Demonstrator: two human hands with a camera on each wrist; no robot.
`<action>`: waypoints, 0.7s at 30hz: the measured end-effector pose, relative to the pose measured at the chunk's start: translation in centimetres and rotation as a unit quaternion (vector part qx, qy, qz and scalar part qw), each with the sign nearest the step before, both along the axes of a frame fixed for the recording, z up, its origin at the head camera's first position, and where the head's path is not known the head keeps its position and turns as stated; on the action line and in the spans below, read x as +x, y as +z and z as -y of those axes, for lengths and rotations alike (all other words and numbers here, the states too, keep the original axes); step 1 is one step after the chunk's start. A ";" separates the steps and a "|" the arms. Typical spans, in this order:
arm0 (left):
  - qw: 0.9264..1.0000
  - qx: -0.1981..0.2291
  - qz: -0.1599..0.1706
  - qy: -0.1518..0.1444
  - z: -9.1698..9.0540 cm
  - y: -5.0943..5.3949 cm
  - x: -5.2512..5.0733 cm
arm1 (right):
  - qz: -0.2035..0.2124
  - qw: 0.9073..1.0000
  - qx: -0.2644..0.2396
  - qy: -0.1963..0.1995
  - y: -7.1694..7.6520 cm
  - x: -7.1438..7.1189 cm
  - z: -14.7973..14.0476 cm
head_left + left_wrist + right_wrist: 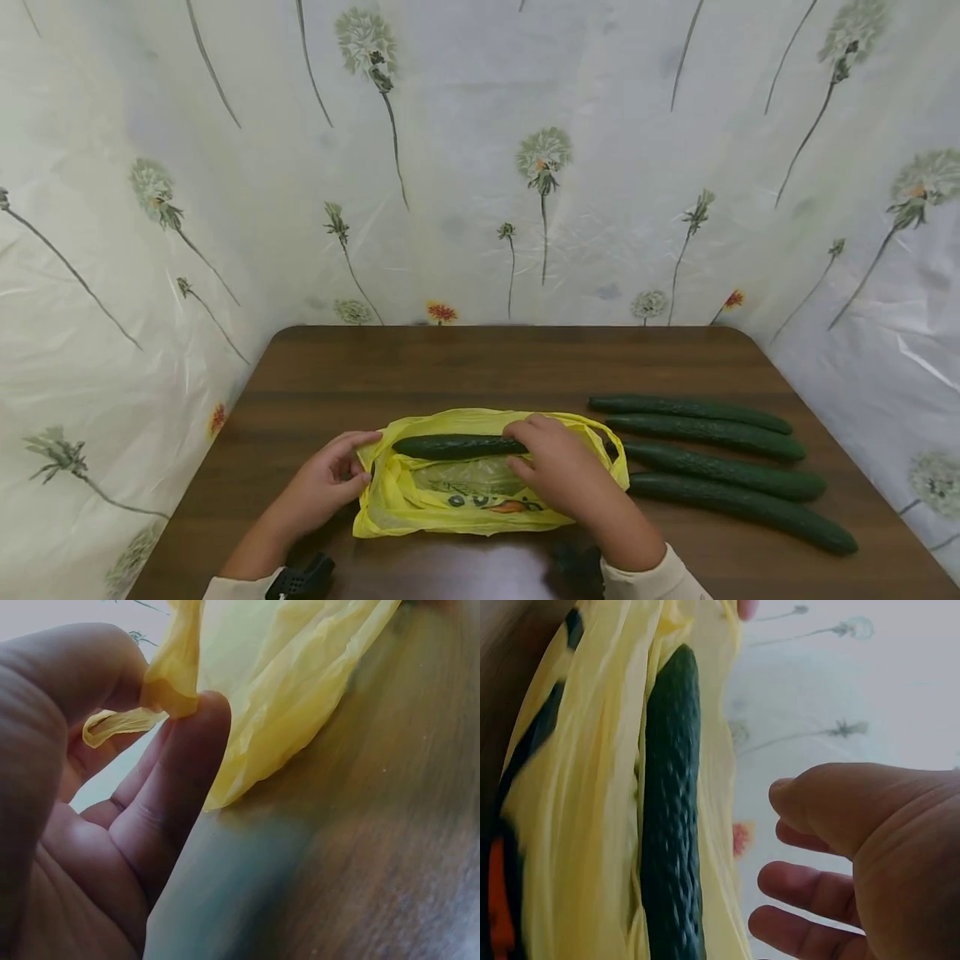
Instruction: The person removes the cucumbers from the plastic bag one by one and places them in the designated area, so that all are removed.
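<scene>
A yellow plastic bag [420, 521] lies spread on the table with its mouth facing up. My left hand [327, 481] pinches the bag's left edge between thumb and finger; the left wrist view shows the thin yellow film [174, 679] caught there. Inside the bag mouth, along its far side, lies a dark green cucumber [450, 447]. Over this cucumber's right end is my right hand [558, 462], which hides that end in the head view. In the right wrist view the thumb and fingers [810, 889] stand apart from the cucumber [671, 802], with nothing between them.
Several more cucumbers [720, 475] lie side by side on the brown wooden table [480, 358], right of the bag. The nearest ones reach up to the bag's right handle. A flower-patterned curtain [465, 167] hangs behind the table and at both sides.
</scene>
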State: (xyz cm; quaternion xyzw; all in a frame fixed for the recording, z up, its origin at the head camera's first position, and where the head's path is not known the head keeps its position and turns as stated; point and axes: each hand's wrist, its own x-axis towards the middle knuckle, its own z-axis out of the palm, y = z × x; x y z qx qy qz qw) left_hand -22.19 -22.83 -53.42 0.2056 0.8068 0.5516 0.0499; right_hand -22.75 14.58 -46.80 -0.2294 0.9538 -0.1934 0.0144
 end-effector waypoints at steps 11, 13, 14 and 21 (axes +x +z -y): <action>1.000 0.001 -0.003 -0.002 0.2 0.3 0.1 | 0.023 0.999 0.034 0.016 -0.4 -1.6 2.3; 1.000 0.001 0.000 -0.002 0.2 0.3 0.1 | -0.002 0.999 0.040 0.021 -0.4 -1.6 2.5; 1.000 0.000 0.001 -0.002 0.2 0.3 0.1 | -0.015 0.999 0.041 0.024 -0.3 -1.6 2.6; 1.000 -0.001 -0.003 -0.002 0.0 0.2 0.0 | -0.005 0.997 0.026 0.069 0.2 -2.1 3.1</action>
